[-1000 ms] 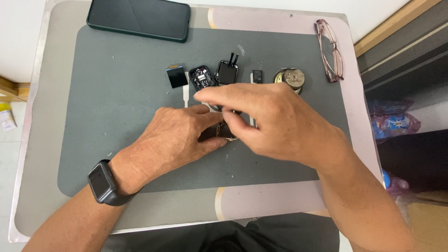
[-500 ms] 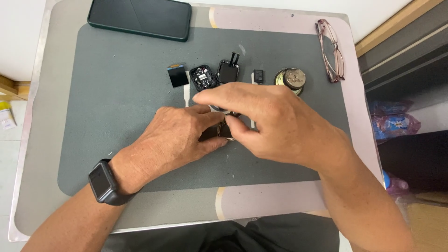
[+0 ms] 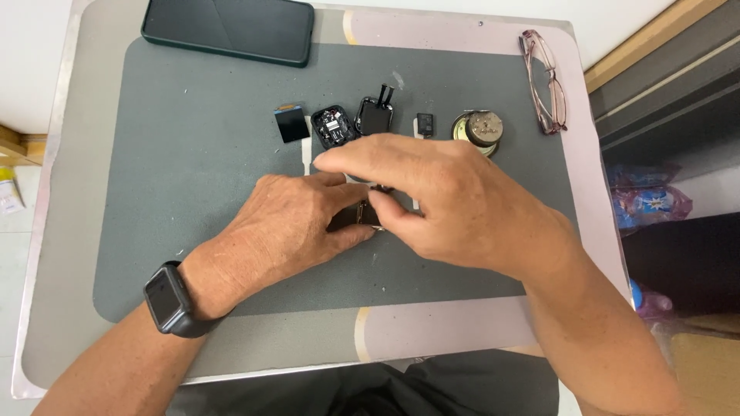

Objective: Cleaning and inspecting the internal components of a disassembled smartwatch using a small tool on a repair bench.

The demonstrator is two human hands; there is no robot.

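A small dark device body, apparently a watch-like casing with a metallic edge, is held low over the middle of the grey work mat, pinched between the two hands where they meet. The left hand is laid in from the left, its fingers curled around the left end of the piece, so that it is grasped from that side with the thumb tucked under. The right hand is brought in from the right and arches over the piece; its thumb and a fingertip are closed on the right end, while the forefinger is stretched out leftward above the left hand's knuckles. The long axis of the piece is seen to run roughly left to right, from one hand to the other, so each hand is given one end; most of the body is hidden by the fingers, and how much lies under the right palm cannot be told. Both hands touch it, neither plainly nearer. Just beyond the hands, a row of parts is laid out: a small dark square screen, an opened casing, a black back cover, a tiny black chip and a round metal speaker. A dark phone and folded glasses lie well apart at the far edge.
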